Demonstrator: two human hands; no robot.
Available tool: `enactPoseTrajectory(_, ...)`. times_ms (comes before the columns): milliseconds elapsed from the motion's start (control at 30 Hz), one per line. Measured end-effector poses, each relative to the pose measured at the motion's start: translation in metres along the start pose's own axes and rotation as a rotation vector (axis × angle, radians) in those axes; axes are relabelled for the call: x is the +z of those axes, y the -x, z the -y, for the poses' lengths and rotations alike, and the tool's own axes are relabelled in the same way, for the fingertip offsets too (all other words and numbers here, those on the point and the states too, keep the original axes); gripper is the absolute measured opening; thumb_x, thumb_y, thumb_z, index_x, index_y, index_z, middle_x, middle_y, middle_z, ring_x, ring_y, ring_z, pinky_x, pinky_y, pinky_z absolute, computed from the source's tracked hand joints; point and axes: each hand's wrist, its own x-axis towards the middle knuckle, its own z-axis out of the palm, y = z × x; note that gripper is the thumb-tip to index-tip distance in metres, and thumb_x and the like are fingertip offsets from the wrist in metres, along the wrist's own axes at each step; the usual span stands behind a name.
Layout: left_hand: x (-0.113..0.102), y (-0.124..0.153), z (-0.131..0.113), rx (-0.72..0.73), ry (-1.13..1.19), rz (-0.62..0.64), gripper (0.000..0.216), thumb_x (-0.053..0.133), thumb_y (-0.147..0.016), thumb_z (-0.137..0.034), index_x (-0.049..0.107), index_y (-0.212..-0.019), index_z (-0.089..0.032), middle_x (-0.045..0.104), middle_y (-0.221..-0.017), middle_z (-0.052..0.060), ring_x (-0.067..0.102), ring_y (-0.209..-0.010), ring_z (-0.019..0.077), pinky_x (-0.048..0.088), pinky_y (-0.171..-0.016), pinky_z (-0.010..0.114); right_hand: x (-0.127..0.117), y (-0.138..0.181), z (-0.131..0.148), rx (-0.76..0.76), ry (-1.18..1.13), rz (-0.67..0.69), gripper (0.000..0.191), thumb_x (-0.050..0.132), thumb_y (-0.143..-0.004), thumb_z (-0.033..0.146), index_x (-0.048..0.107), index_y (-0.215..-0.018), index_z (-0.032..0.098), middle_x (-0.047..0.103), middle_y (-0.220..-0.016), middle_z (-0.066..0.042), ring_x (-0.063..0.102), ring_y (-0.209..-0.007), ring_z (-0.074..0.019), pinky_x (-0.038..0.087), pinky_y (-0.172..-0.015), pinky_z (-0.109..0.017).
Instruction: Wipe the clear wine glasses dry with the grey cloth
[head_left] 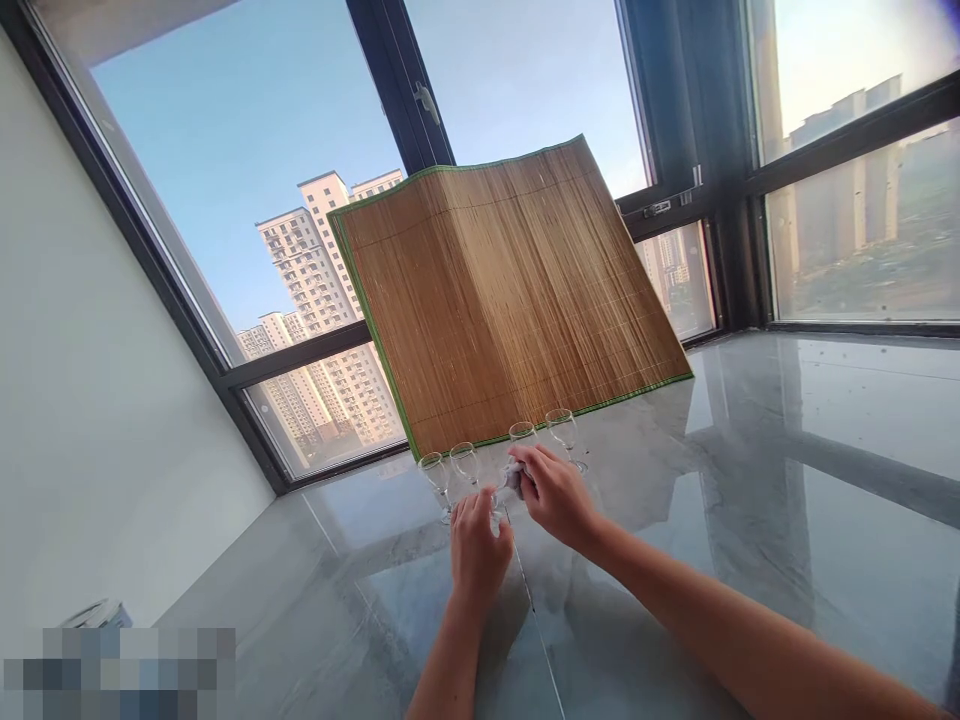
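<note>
My left hand point(481, 545) curls around a small clear stemmed glass point(496, 505), mostly hidden by the fingers. Close by on the right, my right hand point(561, 497) is closed on a crumpled greyish-white cloth point(512, 480), which meets the held glass. Several more small stemmed glasses stand upright in a row just beyond my hands. Two of them, a far-left glass point(433, 474) and its neighbour point(465, 464), are beyond my left hand. Another glass point(523, 432) and the rightmost glass point(561, 430) stand beyond my right hand, which partly covers their lower parts.
A bamboo mat point(510, 300) with green edging leans against the dark-framed window behind the glasses. Beneath everything is a glossy grey tiled surface point(637, 620). A white wall point(112, 350) rises at left. Something pale, partly pixelated point(101, 612), lies at lower left.
</note>
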Motion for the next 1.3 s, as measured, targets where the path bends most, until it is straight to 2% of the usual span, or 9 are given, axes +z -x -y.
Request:
enactPoseTrajectory(167,-0.003,-0.002,0.004,-0.083,0.037,-0.059,0.043,0.052,-0.078,-0.014,0.056,-0.120,-0.023,0.062,-0.088,0.003,0.059,-0.089,0.0228,0.044,-0.088,0.039,0.006,0.000,-0.006,0.192,-0.094,0.063,0.046,0.046,-0.076,0.002,0.049,-0.117,0.022,0.066,-0.096,-0.004,0.061,-0.083,-0.0181,0.045,-0.072,-0.029)
enactPoseTrajectory(333,-0.002,-0.001,0.010,-0.094,0.011,-0.035,0.042,0.052,-0.076,-0.014,0.058,-0.117,-0.023,0.064,-0.091,0.005,0.060,-0.089,0.0237,0.044,-0.085,0.037,0.019,0.001,-0.006,0.331,-0.451,0.184,0.045,0.050,-0.071,0.005,0.047,-0.113,0.022,0.066,-0.083,0.002,0.060,-0.070,-0.0133,0.045,-0.068,-0.026)
enactPoseTrajectory(467,-0.003,-0.001,0.011,-0.088,-0.009,-0.034,0.043,0.052,-0.078,-0.016,0.058,-0.119,-0.023,0.066,-0.095,0.005,0.060,-0.092,0.0243,0.043,-0.086,0.036,0.015,-0.002,-0.003,0.436,-0.682,0.243,0.033,0.050,-0.077,0.013,0.047,-0.110,0.020,0.066,-0.079,0.000,0.059,-0.066,-0.0133,0.045,-0.062,-0.025)
enactPoseTrajectory(533,-0.005,-0.001,0.011,-0.094,-0.021,-0.038,0.043,0.052,-0.078,-0.016,0.058,-0.119,-0.023,0.066,-0.097,0.006,0.060,-0.093,0.0247,0.043,-0.088,0.037,0.008,-0.003,-0.001,0.393,-0.641,0.283,0.035,0.053,-0.078,0.016,0.049,-0.112,0.020,0.067,-0.083,-0.001,0.060,-0.071,-0.0151,0.047,-0.066,-0.028)
enactPoseTrajectory(667,-0.007,-0.002,0.012,-0.117,-0.049,-0.045,0.045,0.052,-0.077,-0.017,0.056,-0.121,-0.023,0.066,-0.097,0.006,0.060,-0.095,0.0255,0.043,-0.088,0.039,-0.002,-0.002,0.000,0.197,-0.390,0.357,0.060,0.064,-0.065,0.010,0.051,-0.122,0.022,0.065,-0.104,-0.007,0.057,-0.104,-0.0226,0.046,-0.084,-0.033)
enactPoseTrajectory(833,-0.007,-0.002,0.011,-0.099,-0.105,-0.010,0.044,0.052,-0.076,-0.015,0.057,-0.119,-0.021,0.067,-0.097,0.006,0.060,-0.094,0.0252,0.043,-0.088,0.039,-0.005,-0.001,-0.004,0.128,-0.275,0.512,0.067,0.055,-0.074,0.007,0.038,-0.137,0.023,0.066,-0.107,-0.006,0.063,-0.088,-0.0180,0.045,-0.076,-0.028)
enactPoseTrajectory(1067,-0.007,-0.001,0.011,-0.095,-0.144,-0.017,0.045,0.052,-0.078,-0.015,0.057,-0.122,-0.019,0.066,-0.098,0.007,0.060,-0.096,0.0254,0.044,-0.087,0.039,-0.002,0.000,-0.012,0.199,-0.179,0.448,0.056,0.051,-0.082,0.011,0.041,-0.136,0.023,0.069,-0.103,-0.005,0.064,-0.082,-0.0169,0.042,-0.071,-0.025)
enactPoseTrajectory(1200,-0.004,0.000,0.012,-0.073,-0.107,0.030,0.046,0.051,-0.077,-0.014,0.057,-0.123,-0.018,0.067,-0.102,0.008,0.059,-0.098,0.0258,0.043,-0.091,0.040,0.005,0.000,-0.010,0.270,-0.354,0.398,0.051,0.053,-0.076,0.008,0.048,-0.125,0.021,0.066,-0.082,0.001,0.060,-0.072,-0.0145,0.044,-0.069,-0.026)
enactPoseTrajectory(1300,-0.004,0.000,0.010,-0.076,-0.037,0.016,0.046,0.051,-0.077,-0.014,0.058,-0.122,-0.020,0.067,-0.101,0.007,0.060,-0.096,0.0250,0.044,-0.090,0.039,0.003,-0.004,-0.005,0.496,-0.649,0.378,0.046,0.054,-0.074,0.010,0.049,-0.118,0.020,0.062,-0.073,0.003,0.058,-0.061,-0.0128,0.046,-0.058,-0.024)
